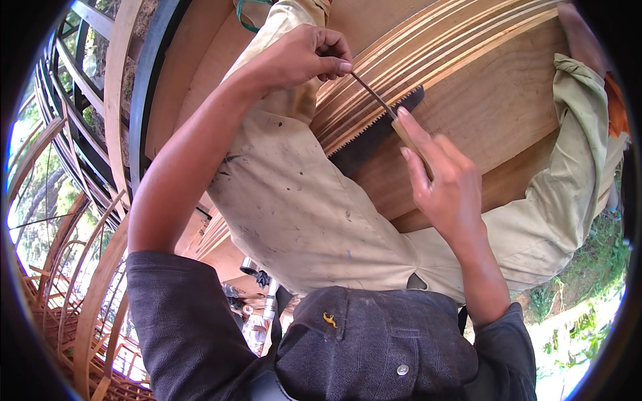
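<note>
My right hand (449,184) grips the wooden handle (406,138) of a slim metal file, its index finger stretched along the handle toward the shaft. The far end of the file (371,92) is pinched between the thumb and fingers of my left hand (304,57). Beneath the file lies a dark saw blade (374,142), its toothed edge facing up and away from me. The file crosses that edge near the blade's right end; whether it touches the teeth I cannot tell. My thigh hides the blade's near left part.
My legs in stained beige trousers (287,180) spread around the work. Long thin wood strips (408,57) and a broad wooden board (495,93) lie beyond the saw. Curved wooden pieces (93,301) stand at left. Grass (582,267) shows at right.
</note>
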Tool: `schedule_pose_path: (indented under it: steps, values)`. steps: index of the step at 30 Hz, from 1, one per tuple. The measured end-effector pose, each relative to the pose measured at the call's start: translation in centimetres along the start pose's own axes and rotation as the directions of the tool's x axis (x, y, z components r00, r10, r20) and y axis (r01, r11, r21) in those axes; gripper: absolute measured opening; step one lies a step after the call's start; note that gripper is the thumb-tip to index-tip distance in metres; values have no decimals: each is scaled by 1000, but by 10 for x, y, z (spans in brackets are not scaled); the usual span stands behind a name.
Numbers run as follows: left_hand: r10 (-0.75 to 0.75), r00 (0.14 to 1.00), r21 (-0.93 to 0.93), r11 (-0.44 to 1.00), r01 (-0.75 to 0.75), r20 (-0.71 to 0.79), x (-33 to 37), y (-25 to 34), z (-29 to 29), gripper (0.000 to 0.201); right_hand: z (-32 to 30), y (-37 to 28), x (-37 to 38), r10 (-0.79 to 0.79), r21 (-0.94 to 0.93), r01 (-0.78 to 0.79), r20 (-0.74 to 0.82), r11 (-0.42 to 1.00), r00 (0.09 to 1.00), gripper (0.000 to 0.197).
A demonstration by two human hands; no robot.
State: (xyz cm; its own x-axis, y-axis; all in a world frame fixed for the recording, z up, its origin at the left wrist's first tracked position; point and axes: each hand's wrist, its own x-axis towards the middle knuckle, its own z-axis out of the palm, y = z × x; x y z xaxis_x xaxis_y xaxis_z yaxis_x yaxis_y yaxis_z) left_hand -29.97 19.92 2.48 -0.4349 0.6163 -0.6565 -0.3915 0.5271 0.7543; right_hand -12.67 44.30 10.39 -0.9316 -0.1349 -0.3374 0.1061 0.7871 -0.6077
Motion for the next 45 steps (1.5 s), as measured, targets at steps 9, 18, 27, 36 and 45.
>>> schedule_pose_path:
  steps: [9,18,27,36,45]
  values:
    - [77,982,26,996,-82,170,-5,9,31,27,-23,13,-61,-37,81,38,-11,996,999,63]
    - [111,980,37,992,-118,165,4,16,40,24,-39,27,-60,-79,29,78,11,997,997,61]
    - [91,988,141,984,-108,124,4,11,45,15,-39,25,-56,-56,-32,58,71,998,996,65]
    - [91,993,213,971,-105,77,12,-2,29,15,-28,10,-27,-91,-181,104,80,978,993,70]
    - [27,999,-104,994,-25,16,3,12,22,32,-41,18,-31,-122,53,127,-89,991,989,57]
